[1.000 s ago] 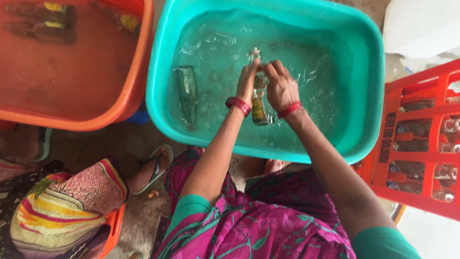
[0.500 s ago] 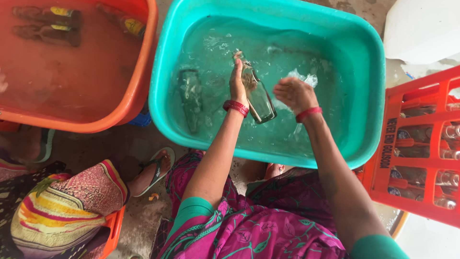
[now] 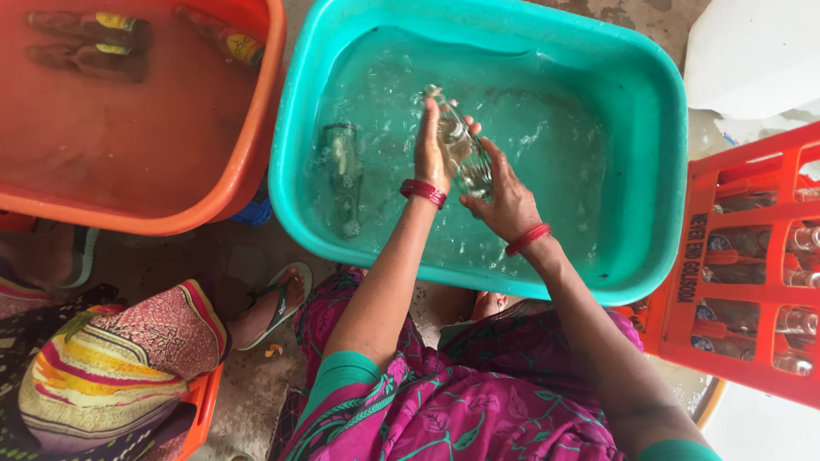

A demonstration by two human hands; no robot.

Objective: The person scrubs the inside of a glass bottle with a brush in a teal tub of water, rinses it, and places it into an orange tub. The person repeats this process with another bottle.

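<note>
A clear glass bottle [image 3: 459, 141] is held tilted above the water in a teal plastic tub [image 3: 649, 102]. My left hand [image 3: 430, 147] grips its upper part from the left. My right hand [image 3: 506, 198] cups its lower end from the right. Both wrists wear red bangles. A second glass bottle [image 3: 344, 171] lies sunk in the water at the tub's left side, apart from both hands.
An orange tub [image 3: 248, 162] of murky water with several brown bottles stands at the left. A red crate [image 3: 709, 282] holding clear bottles is at the right. Another person's sandalled foot [image 3: 278, 303] and patterned cloth are at lower left. A white container [image 3: 752, 51] sits upper right.
My right hand came off the bottle and splashed in the water, then returned to its lower end. The bottle was lifted and tilted with its neck pointing away.
</note>
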